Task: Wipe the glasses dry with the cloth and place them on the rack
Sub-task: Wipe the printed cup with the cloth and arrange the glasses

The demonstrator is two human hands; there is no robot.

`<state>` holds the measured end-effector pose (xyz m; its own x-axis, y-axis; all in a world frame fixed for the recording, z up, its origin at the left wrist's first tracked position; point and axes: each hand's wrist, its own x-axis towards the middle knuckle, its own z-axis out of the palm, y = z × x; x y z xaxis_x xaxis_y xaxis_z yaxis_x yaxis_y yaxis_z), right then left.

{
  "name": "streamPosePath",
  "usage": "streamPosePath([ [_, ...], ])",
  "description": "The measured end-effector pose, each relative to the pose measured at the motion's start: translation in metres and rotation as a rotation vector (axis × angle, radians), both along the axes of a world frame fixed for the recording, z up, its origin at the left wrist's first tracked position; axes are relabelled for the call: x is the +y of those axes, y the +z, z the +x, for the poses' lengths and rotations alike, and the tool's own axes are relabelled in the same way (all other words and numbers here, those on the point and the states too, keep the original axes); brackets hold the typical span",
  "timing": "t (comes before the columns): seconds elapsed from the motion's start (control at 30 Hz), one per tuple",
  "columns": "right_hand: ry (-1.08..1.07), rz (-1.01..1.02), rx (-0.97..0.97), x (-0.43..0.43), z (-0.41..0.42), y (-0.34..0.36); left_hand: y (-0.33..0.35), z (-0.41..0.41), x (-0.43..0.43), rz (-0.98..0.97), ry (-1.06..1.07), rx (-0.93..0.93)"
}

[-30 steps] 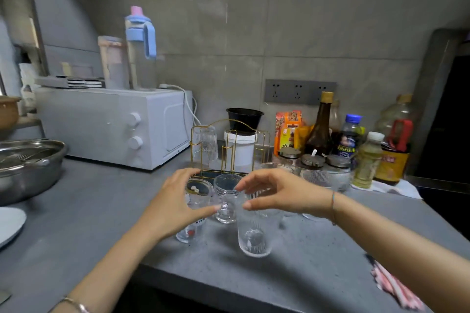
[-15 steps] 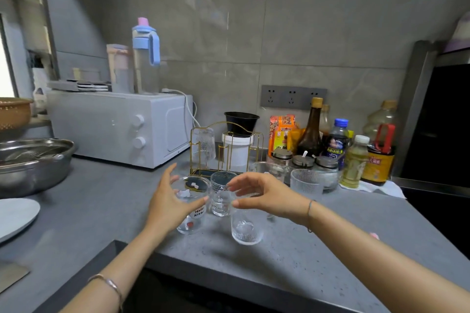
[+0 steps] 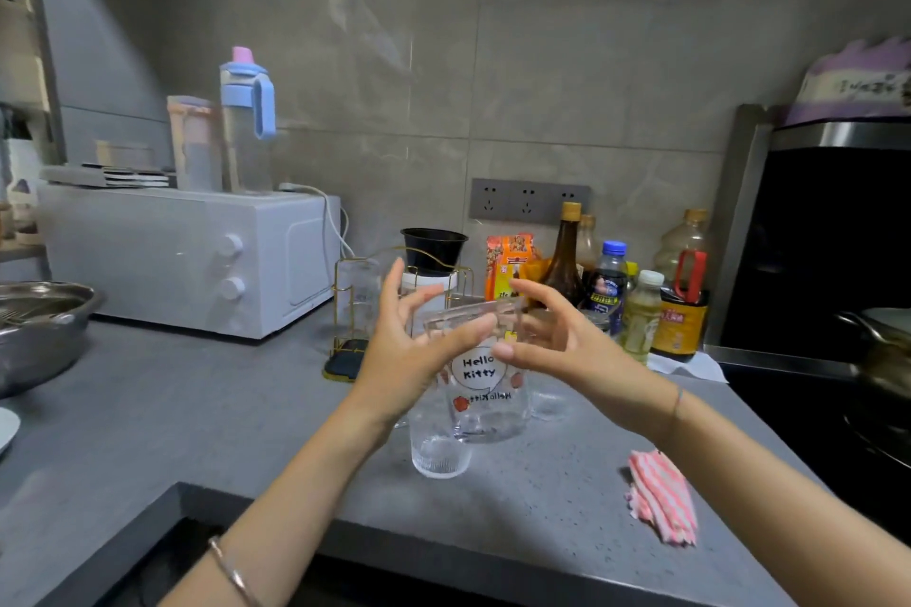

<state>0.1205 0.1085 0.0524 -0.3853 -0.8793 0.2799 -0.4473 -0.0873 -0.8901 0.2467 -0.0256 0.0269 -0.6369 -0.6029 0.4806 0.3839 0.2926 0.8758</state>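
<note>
A clear glass printed "Hello Kitty" [image 3: 480,389] is lifted above the grey counter [image 3: 222,419], tilted, between my two hands. My left hand [image 3: 414,350] grips its left side, thumb across the front. My right hand [image 3: 557,345] holds its right side, thumb by the label and fingers behind the rim. Below it a ribbed glass [image 3: 438,456] stands on the counter, and another small glass [image 3: 547,404] shows partly behind my right hand. The gold wire rack [image 3: 340,311] stands behind with one glass [image 3: 357,296] on it. A pink striped cloth [image 3: 663,498] lies at the right front.
A white microwave [image 3: 187,261] with bottles on top stands at the back left, a steel bowl [image 3: 39,325] at the far left. Sauce and drink bottles [image 3: 641,311] crowd the back right. A stove with a pan [image 3: 882,360] borders the right; the counter's front edge is close.
My left hand has lifted the printed glass off the counter and tilted it. My right hand left the ribbed glass and came up to the printed glass.
</note>
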Motion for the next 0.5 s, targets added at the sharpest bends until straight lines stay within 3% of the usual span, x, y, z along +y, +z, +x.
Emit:
streamPosePath([
  [0.3, -0.246, -0.148, -0.142, 0.049, -0.031, -0.015, -0.009, -0.061, 0.056, 0.164, -0.082, -0.069],
  [0.5, -0.402, -0.174, -0.124, 0.063, -0.048, -0.030, -0.044, -0.087, 0.074, 0.183, -0.338, -0.066],
])
